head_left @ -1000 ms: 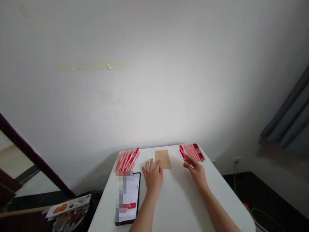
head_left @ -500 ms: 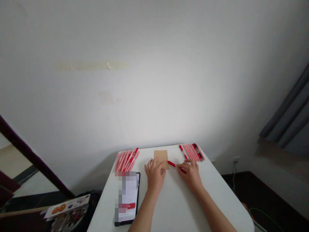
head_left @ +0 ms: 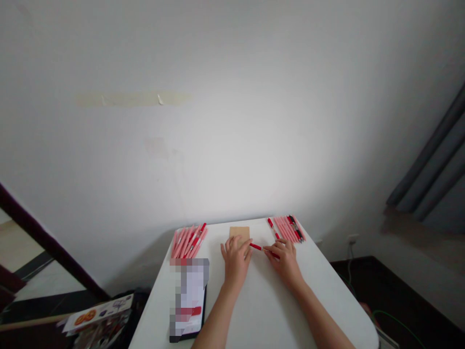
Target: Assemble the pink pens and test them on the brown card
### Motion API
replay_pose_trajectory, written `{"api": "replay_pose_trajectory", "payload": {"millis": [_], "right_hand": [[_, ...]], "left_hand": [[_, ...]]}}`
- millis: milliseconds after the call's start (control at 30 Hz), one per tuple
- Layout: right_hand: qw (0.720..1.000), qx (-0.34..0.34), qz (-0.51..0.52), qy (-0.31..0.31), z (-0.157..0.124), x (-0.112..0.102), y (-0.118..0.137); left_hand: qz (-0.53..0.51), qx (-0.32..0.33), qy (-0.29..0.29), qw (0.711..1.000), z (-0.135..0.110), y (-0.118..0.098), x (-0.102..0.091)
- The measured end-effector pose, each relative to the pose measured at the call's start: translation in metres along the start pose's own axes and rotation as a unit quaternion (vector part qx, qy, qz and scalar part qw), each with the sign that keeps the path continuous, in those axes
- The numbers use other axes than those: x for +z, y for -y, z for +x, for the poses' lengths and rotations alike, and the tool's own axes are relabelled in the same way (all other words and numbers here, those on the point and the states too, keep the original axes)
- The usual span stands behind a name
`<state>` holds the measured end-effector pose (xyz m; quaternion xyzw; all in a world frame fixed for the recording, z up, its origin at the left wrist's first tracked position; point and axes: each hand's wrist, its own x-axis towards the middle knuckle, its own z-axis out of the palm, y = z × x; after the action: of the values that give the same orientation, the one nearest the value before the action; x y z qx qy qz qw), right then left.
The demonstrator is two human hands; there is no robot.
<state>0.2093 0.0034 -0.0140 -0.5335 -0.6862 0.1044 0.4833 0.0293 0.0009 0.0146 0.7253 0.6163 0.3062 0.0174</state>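
Note:
My right hand [head_left: 285, 261] pinches a red pen [head_left: 258, 247] whose tip points left toward a small tan paper card [head_left: 239, 231] at the far middle of the white table [head_left: 261, 310]. My left hand [head_left: 235, 259] lies flat with its fingers spread on the near part of the card. A row of pink and red pens [head_left: 287, 228] lies at the far right of the table, just beyond my right hand. Another pile of pink pens [head_left: 189, 240] lies at the far left.
A tablet [head_left: 188, 300] with a lit screen lies near the table's left edge. Printed packets [head_left: 96, 317] sit lower left, beside the table. A white wall stands behind the table, grey curtains hang at right, and a green cable [head_left: 390, 322] runs on the dark floor.
My right hand took a red pen from the right row and brought it left to the card. My left hand slid forward onto the card.

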Motion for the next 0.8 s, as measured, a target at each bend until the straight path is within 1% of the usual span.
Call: {"api": "replay_pose_trajectory", "payload": {"millis": [133, 233, 500, 633, 800], "right_hand": [[0.999, -0.017, -0.036, 0.011, -0.001, 0.0, 0.0], [0.998, -0.021, -0.063, 0.014, -0.002, -0.002, 0.002], [0.994, -0.026, -0.099, 0.022, -0.002, -0.004, 0.005], [0.994, -0.014, -0.106, 0.024, -0.001, -0.005, 0.005], [0.99, 0.019, -0.139, 0.017, -0.001, -0.01, 0.003]], "left_hand": [[-0.004, 0.027, -0.02, 0.999, 0.004, -0.002, 0.002], [-0.014, 0.042, -0.02, 0.999, 0.005, -0.001, 0.004], [-0.03, 0.043, -0.026, 0.998, 0.013, -0.001, 0.008], [-0.028, 0.052, -0.023, 0.998, 0.022, -0.003, 0.01], [-0.031, 0.046, -0.039, 0.998, 0.032, -0.004, 0.017]]}}
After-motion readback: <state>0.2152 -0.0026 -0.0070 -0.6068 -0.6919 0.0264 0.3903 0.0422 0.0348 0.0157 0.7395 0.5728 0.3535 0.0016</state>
